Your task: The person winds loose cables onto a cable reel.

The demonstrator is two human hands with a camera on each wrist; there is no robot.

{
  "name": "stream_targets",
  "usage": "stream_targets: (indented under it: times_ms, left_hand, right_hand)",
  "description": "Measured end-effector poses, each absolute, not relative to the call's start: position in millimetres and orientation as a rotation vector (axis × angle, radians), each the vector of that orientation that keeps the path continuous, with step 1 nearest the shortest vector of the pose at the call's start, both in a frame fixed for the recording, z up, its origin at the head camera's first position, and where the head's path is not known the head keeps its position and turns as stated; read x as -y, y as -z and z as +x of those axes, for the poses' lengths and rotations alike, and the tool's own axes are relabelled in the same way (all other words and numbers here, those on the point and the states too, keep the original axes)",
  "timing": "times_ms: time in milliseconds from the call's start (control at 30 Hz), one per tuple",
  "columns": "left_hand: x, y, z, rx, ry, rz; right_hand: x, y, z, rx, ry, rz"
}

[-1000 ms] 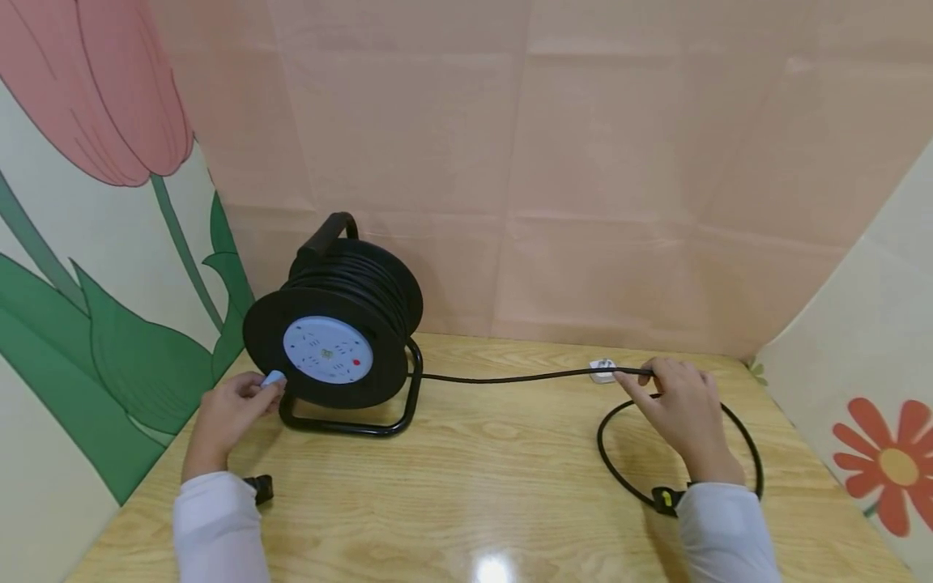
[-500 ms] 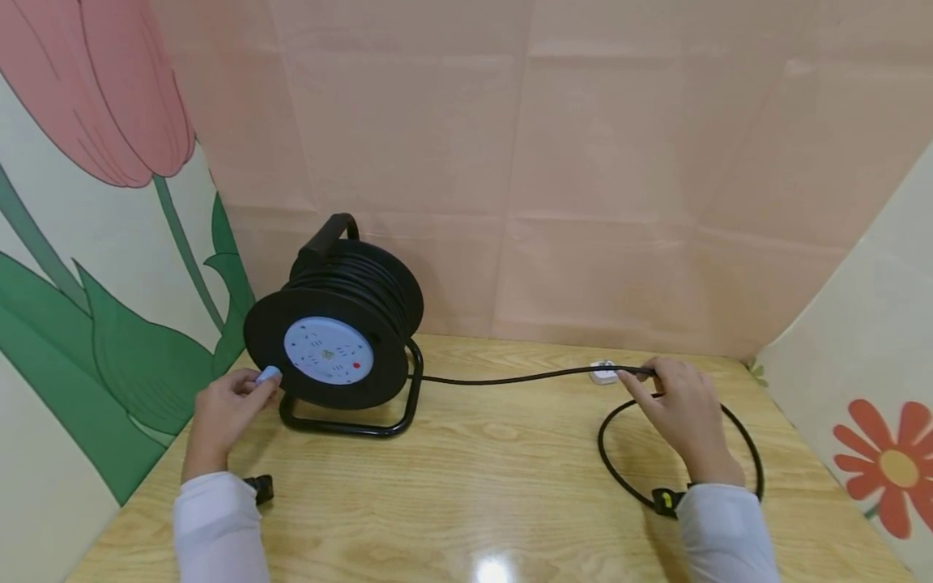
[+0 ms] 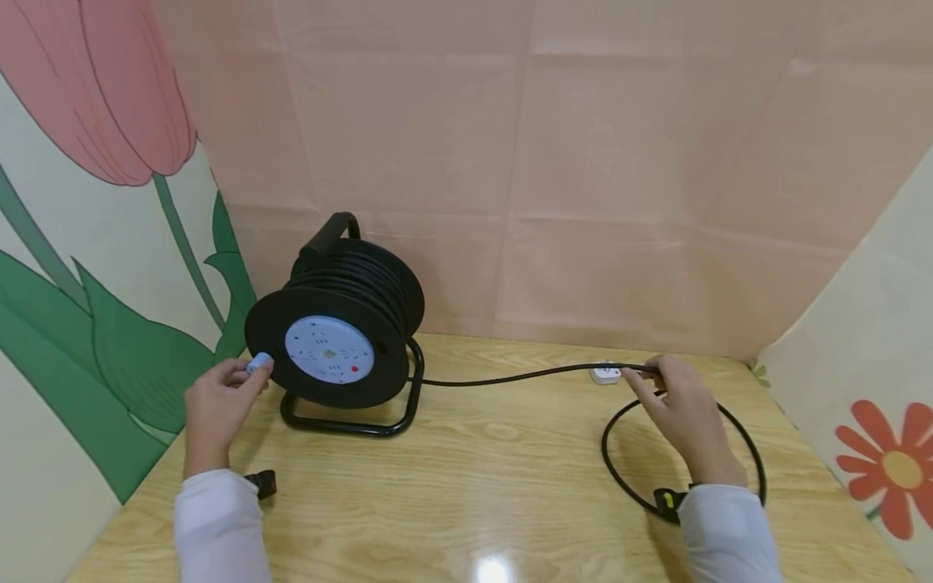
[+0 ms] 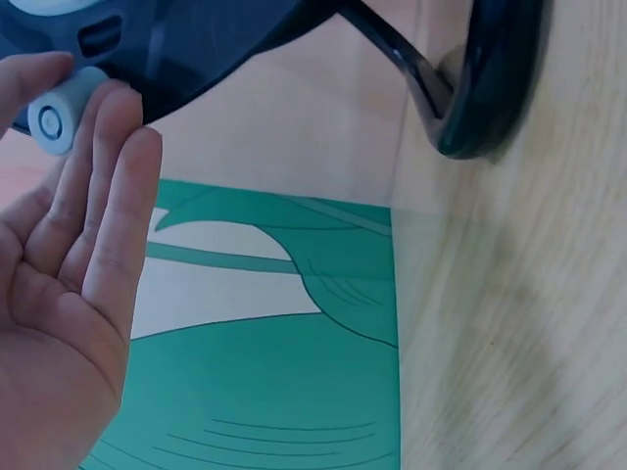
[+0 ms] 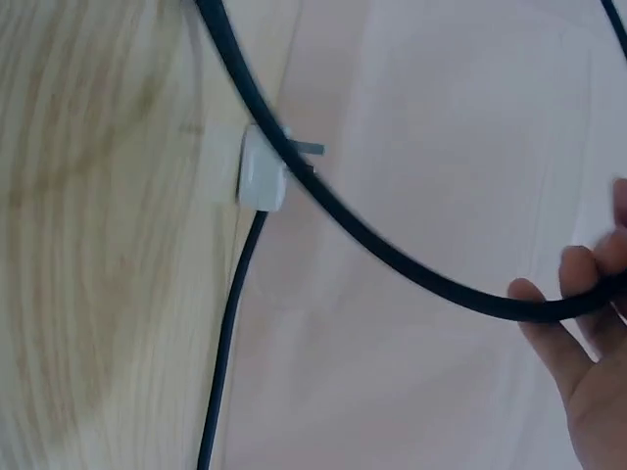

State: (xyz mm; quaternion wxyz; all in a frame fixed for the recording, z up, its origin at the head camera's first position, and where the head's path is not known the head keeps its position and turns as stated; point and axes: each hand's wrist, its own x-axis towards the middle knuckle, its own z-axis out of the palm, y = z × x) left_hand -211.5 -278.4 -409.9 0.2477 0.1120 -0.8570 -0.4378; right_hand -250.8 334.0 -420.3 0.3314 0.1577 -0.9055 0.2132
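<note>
A black cable reel (image 3: 331, 324) with a pale socket plate (image 3: 330, 350) on its front disc stands on its tube frame at the left of the table. My left hand (image 3: 222, 405) pinches the small light-blue crank knob (image 3: 259, 362) at the disc's left edge; the knob (image 4: 64, 110) sits between thumb and fingers in the left wrist view. Over the table's right side my right hand (image 3: 685, 413) holds the black cable (image 3: 510, 379) between thumb and fingers. This cable runs from the reel, and its slack hangs in a loop (image 5: 392, 257) below the hand.
Behind the cable, a white plug (image 3: 605, 373) lies near the table's back edge, prongs showing in the right wrist view. A pink sheet (image 3: 554, 178) rises behind the wooden table (image 3: 466, 486). A tulip-print wall (image 3: 124, 324) closes the left side, a flower-print wall (image 3: 875, 324) the right.
The knob and my left hand have moved slightly left and up round the disc, and the socket plate has turned with it. The right hand has hardly moved.
</note>
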Motion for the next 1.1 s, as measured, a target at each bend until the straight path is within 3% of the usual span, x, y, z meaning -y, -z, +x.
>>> stream_targets:
  times_ms: [600,1100]
  left_hand:
    - [269,396,-211,2.135,1.269,0.377]
    - [268,394,-212,2.116,1.296,0.406]
  right_hand:
    - [-324,420,-252,2.264,-0.544,0.539]
    - [-320,423,-254,2.45,-0.65,0.448]
